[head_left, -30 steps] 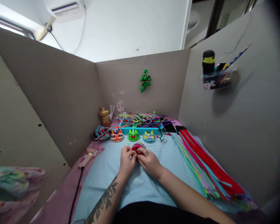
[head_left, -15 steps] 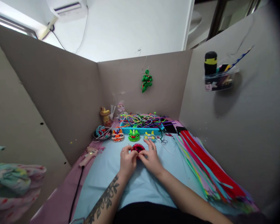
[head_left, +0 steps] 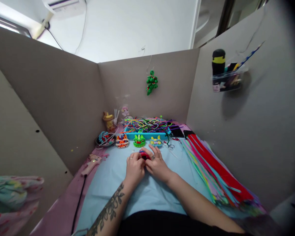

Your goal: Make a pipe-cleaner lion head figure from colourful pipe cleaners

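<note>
Over the blue cloth (head_left: 104, 177), my left hand (head_left: 134, 166) and right hand (head_left: 158, 166) pinch the near edge of the red piece (head_left: 144, 154), held between them. Beyond it, three animal-faced figures (head_left: 139, 141) appear complete; the red piece appears unfinished. Remaining work: not determinable.

On your bench (head_left: 186, 170), the piece (head_left: 144, 153) sits between your hands (head_left: 135, 167); beyond it three figures (head_left: 139, 141) stand abreast, the tray (head_left: 147, 135) behind them, bowl (head_left: 101, 143) leftward, strips (head_left: 212, 160) right, corded tool (head_left: 90, 166) nearer left.
</note>
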`<state>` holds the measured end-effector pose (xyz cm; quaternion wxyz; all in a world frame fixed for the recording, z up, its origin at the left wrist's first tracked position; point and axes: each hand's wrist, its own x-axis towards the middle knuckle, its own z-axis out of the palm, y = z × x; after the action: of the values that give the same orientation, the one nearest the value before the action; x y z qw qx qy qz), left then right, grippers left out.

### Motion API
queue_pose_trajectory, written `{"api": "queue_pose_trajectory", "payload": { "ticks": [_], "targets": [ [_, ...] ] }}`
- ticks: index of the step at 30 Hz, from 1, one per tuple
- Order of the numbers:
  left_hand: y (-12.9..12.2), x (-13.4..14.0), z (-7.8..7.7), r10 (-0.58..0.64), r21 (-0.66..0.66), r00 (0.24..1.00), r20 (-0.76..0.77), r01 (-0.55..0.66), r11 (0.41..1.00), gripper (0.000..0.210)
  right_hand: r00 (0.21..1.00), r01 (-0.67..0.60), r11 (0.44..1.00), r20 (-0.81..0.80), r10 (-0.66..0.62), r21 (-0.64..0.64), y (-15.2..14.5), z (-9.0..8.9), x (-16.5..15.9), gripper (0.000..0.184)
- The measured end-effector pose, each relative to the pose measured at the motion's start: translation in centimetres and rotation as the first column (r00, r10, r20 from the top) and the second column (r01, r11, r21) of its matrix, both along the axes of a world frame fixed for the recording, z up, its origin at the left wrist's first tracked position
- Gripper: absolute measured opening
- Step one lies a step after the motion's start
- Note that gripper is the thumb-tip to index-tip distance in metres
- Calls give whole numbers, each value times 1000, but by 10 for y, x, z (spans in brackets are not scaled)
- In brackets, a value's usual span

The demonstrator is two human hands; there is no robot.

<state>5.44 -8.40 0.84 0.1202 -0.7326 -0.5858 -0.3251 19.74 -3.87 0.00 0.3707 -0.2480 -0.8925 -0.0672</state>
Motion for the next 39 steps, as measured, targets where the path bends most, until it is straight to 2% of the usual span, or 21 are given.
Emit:
{"api": "queue_pose_trajectory", "payload": {
  "ticks": [3, 5, 9, 11, 15, 19, 24, 32, 39],
  "targets": [
    [0, 3, 5, 51, -20, 997, -54, -53, 998, 13, 1000, 6, 999, 10, -7, 41, 1, -2, 0, 13],
    [-1, 2, 5, 30, 7, 999, -32, -30, 1000, 13, 999, 36, 999, -32, -37, -11, 2, -1, 1, 12],
    [-4, -4, 0, -30, 199, 999, 39, 21, 980, 14, 981, 77, 984, -162, -103, -160, 3, 3, 4, 13],
    [-6, -6, -3, -33, 251, 999, -11, 34, 967, 16, 977, 60, 978, -191, -99, -201, 2, 5, 4, 15],
    [-6, -9, -7, -16, 264, 990, -142, 53, 963, 22, 972, 39, 970, -217, -93, -238, -1, 6, 2, 17],
    [-4, -9, -8, -11, 266, 986, -164, 55, 962, 25, 966, 36, 964, -238, -101, -265, -1, 5, 2, 17],
    [-4, -4, -4, 3, 253, 992, -129, 30, 967, 17, 976, 58, 978, -194, -98, -203, -3, 7, 2, 16],
    [0, 2, -3, 36, 188, 994, -106, -16, 982, 19, 985, 109, 993, -129, -115, -55, -6, 4, -1, 19],
    [1, -2, -7, 73, 180, 996, -58, -62, 982, 14, 984, 99, 994, -147, -103, -39, -6, 7, -3, 16]
  ]
}}
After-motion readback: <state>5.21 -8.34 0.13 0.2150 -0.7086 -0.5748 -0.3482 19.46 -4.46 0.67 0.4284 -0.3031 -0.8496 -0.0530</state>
